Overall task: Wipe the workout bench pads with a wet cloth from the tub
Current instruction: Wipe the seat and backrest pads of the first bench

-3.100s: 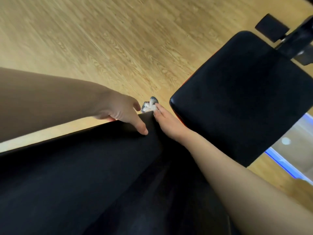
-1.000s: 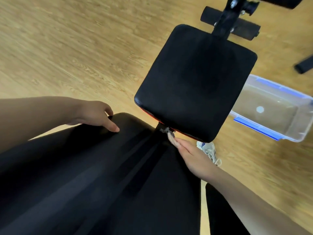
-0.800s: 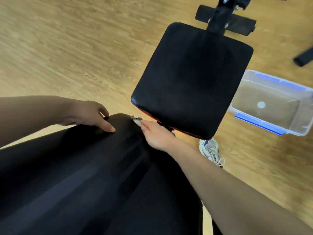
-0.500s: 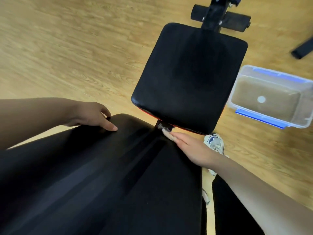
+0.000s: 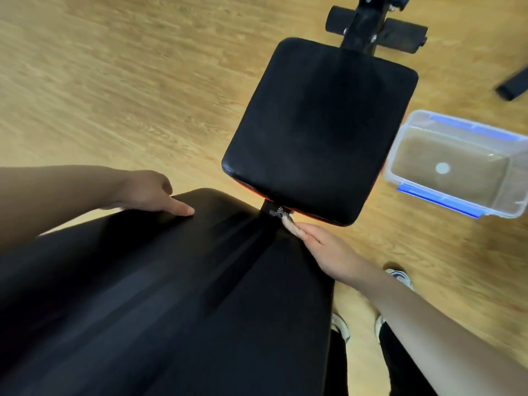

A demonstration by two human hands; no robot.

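Cloth (image 5: 281, 213), judged soft, limp and damp, is pressed beneath straight fingertips (image 5: 288, 223) of the right hand (image 5: 323, 252) in the gap between square pad (image 5: 320, 124) and long pad (image 5: 171, 295), best bunched there; the left hand (image 5: 148, 192) is rested empty.

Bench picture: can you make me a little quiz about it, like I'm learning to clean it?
1. Fill in: the tub stands on the wooden ____.
2. True or false: the left hand rests on the long pad.
3. Where is the cloth? A in the tub; B at the fingertips of the right hand, between the long pad and the seat pad; C on the floor.
Key: 1 floor; 2 true; 3 B.
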